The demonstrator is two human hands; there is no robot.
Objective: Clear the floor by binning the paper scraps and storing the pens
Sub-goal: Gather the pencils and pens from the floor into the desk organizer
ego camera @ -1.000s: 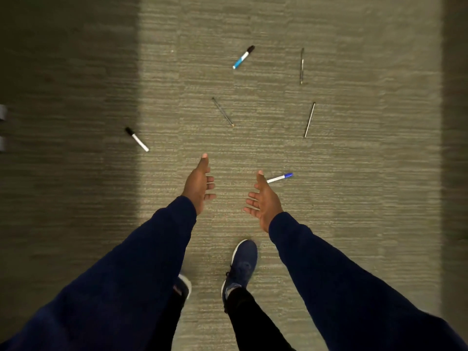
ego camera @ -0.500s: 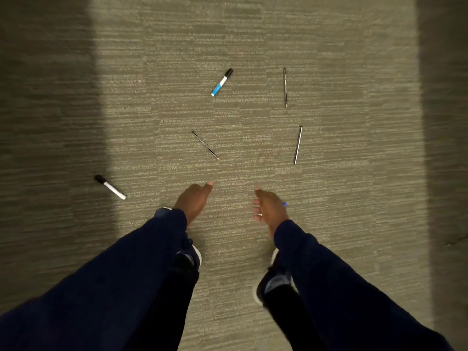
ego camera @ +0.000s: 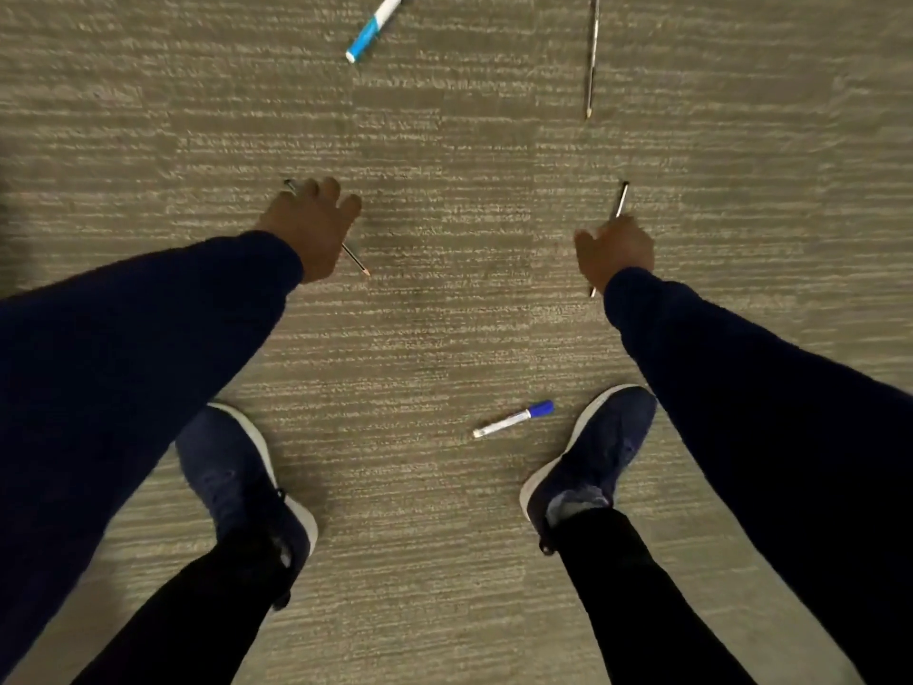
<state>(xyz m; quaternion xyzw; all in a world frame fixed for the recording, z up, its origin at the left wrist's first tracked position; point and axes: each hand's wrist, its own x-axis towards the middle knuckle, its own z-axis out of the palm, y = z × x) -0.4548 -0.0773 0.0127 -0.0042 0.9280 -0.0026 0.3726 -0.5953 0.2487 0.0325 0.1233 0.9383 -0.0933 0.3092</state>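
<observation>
I am bent low over the grey carpet. My left hand (ego camera: 316, 224) reaches down over a thin pencil (ego camera: 356, 262), its fingers curled around the shaft; both ends stick out from under the hand. My right hand (ego camera: 615, 252) closes on a thin dark pen (ego camera: 620, 200), whose top end pokes out beyond the fingers. A white marker with a blue cap (ego camera: 514, 418) lies between my feet. A blue and white marker (ego camera: 374, 27) and another thin pen (ego camera: 592, 56) lie farther ahead. No paper scraps or bin are in view.
My two dark blue shoes, the left one (ego camera: 237, 467) and the right one (ego camera: 593, 457), stand apart on the carpet, with the blue-capped marker just inside the right one. Carpet stretches all around.
I have stepped forward and bent down. Both hands dropped from hovering open onto the two thin pens. The blue-capped marker now lies behind my hands, between my feet.
</observation>
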